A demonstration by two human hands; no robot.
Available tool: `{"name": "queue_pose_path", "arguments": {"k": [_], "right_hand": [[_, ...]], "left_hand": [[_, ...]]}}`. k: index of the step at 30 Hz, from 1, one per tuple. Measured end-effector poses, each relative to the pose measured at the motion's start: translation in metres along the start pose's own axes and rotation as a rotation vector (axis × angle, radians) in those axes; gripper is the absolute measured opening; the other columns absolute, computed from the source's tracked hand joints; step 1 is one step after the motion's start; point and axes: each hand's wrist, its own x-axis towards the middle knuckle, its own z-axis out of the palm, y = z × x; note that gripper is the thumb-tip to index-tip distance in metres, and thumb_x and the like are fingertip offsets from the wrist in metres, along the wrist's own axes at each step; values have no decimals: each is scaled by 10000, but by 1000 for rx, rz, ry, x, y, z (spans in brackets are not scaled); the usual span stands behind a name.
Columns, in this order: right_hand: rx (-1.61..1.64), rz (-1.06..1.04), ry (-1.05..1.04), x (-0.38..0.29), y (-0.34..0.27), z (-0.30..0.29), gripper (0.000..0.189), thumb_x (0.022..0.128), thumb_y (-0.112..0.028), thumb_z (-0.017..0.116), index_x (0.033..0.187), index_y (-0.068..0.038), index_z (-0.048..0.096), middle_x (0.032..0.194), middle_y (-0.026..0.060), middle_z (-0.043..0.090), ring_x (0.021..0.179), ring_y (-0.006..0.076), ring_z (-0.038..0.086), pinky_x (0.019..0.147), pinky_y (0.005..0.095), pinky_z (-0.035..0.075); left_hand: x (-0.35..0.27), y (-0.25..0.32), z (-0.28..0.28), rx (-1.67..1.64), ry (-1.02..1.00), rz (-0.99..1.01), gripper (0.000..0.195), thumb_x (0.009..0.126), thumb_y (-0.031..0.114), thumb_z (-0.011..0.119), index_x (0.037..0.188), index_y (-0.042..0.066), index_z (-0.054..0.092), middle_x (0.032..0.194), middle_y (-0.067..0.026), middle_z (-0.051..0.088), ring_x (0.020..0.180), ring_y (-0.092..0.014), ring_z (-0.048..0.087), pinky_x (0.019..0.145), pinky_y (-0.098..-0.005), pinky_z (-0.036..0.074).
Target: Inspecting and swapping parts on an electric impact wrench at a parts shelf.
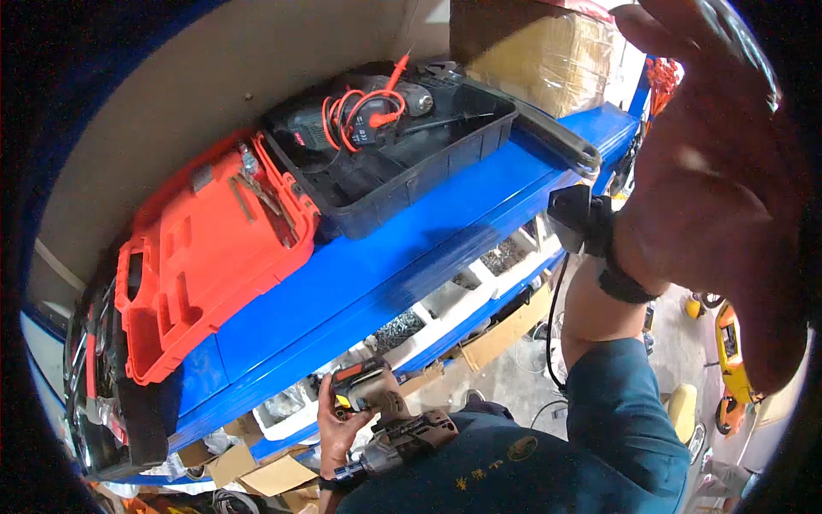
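Note:
At the lower left, my left hand [343, 421] grips the battery end of a cordless impact wrench [420, 437]. The tool lies against the front of my dark teal shirt, and its chrome socket [350, 472] points left toward my wrist. My right hand [700, 173] is raised very close to the camera at the right, large and in shadow. Its fingers are spread, some of them cut off by the picture's rim, and nothing shows between them. A black device on a strap [578, 218] sits on that wrist, with a cable [555, 321] hanging from it.
On the blue bench [411, 218] lie an open red plastic tool case [212, 250] and a black case [411, 186] holding a corded drill and red test leads. White bins [449, 295] of fasteners sit below. A taped carton [546, 58] stands behind; a yellow tool [732, 353] is at the right.

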Motion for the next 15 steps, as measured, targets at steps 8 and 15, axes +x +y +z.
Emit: {"name": "queue_pose_path", "arguments": {"k": [8,15], "right_hand": [[-9,-19,-43,2,-2,-8,508,917,-344,653,1307,-32,567,887,205,703,679,286,705,572,336,580],[-145,22,-100,-6,-35,-40,532,914,-364,657,1317,-31,559,880,211,702,667,289,706,561,337,582]], "left_hand": [[1,-1,-3,-72,-19,-49,985,638,-139,722,1507,62,301,1287,-112,567,1093,-219,616,879,-332,558],[5,12,9,-40,-29,19,1002,609,-152,717,1501,39,302,1310,-139,550,1078,-245,629,871,-340,562]]}}
